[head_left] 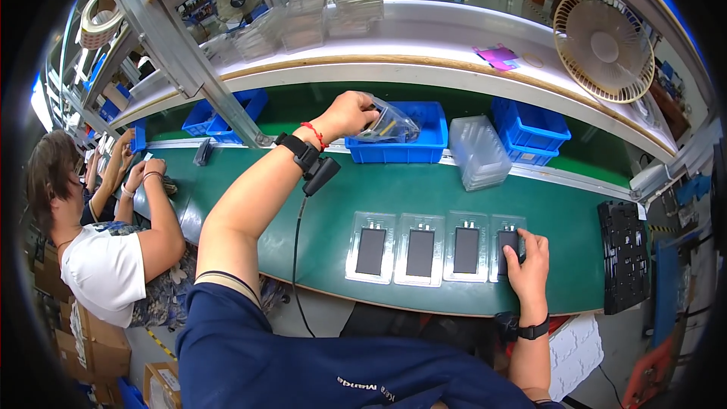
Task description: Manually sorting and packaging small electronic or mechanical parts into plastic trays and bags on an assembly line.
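— Where is the left hand (350, 113)?

— Stretched out to the far side of the green-topped bench (341, 197), over the near wall of the open blue plastic bin (413, 153). Its fingers are curled shut on a crumpled clear plastic bag (390, 127) with something dark inside. The bag sticks out to the right of the fingers and hangs just above the bin's inside. A black wrist-worn device with a cable (312, 167) sits on that forearm, next to a red cord bracelet.

— And the right hand (528, 261)?

— Near the front edge of the bench, resting on the rightmost of four clear plastic blister trays (435, 248) laid side by side. Each tray holds a flat dark rectangular cell. The fingers lie close together, pressed down on the dark rectangular cell (508, 244) in that last tray; the cell's upper part shows to the left of the fingertips, the rest is under the hand.

— What else is around?

— A stack of empty clear trays (477, 153) stands just right of the bin, with more blue bins (530, 130) beyond. A black moulded tray (622, 254) lies at the bench's right end. A round wire-guarded fan (603, 45) sits on the upper shelf. A seated person in a white shirt (106, 257) works on the left.
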### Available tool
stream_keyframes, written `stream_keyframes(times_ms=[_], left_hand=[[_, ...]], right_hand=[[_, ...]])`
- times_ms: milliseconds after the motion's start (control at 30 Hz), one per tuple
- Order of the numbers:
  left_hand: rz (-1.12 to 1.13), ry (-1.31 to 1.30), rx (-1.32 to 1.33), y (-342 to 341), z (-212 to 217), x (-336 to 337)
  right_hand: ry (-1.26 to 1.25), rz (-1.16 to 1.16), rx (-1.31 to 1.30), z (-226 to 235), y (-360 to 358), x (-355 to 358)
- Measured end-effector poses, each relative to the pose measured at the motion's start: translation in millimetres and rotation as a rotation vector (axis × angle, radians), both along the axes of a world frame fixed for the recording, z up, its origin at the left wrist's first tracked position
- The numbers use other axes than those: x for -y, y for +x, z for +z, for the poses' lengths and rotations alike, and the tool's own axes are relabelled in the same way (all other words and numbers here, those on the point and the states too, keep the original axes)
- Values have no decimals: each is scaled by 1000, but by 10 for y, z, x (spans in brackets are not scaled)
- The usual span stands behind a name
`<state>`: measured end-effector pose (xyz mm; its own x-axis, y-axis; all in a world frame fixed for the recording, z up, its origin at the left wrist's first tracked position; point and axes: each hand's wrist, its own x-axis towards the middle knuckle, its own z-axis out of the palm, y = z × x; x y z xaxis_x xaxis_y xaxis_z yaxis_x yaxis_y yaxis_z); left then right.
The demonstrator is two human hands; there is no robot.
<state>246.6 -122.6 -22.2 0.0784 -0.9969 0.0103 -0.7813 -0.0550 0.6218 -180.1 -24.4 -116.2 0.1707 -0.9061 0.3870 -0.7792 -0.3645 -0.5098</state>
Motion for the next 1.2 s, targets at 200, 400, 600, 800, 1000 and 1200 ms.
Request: stream_keyframes(times_ms=[200,400,600,800,1000,1200], left_hand=[[201,3,-345,-3,-9,-149],[225,76,-270,-1,20,-212],[332,0,-568,21,-35,-233],[382,-44,-753,30,-21,-384],[433,-201,-948,-59,-24,-894],[392,-281,-1101,-550,-242,-1610]], right_hand=[[212,11,78,125,-74,60],[249,34,78,225,-108,78],[207,28,108,469,-17,28],[143,206,192,636,262,8],[378,450,425,720,870,48],[785,617,804,697,1711,35]])
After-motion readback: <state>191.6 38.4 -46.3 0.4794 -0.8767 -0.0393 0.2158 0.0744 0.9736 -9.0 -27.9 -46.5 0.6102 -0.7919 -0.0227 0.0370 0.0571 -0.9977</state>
